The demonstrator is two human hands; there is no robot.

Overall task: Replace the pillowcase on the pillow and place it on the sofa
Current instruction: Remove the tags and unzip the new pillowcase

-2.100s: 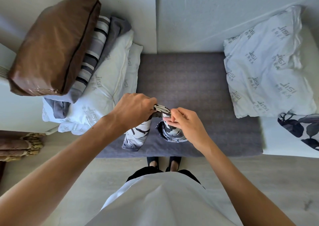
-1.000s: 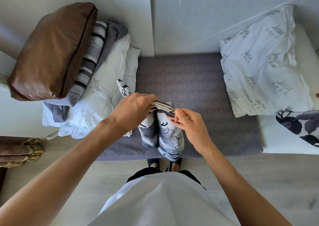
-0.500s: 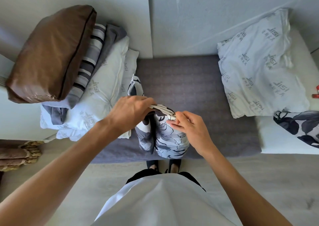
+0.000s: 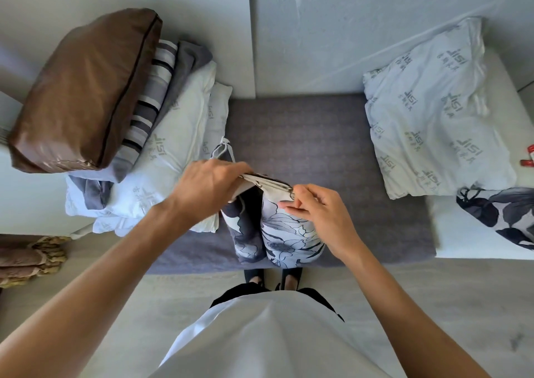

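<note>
Floral pillowcase [image 4: 289, 233] (half-filled, upright) over grey sofa [image 4: 332, 135] seat

Glossy brown cushion [image 4: 83, 88], matt floral cloth pillowcase [image 4: 289, 230], coarse grey sofa seat [image 4: 312, 135].

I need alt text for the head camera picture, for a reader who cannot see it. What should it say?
Seen from above, a person's left hand and right hand grip the top edge of a floral pillowcase standing on a grey sofa seat. A stack of pillows topped by a brown cushion lies to the left, and a white printed pillow to the right.
</note>
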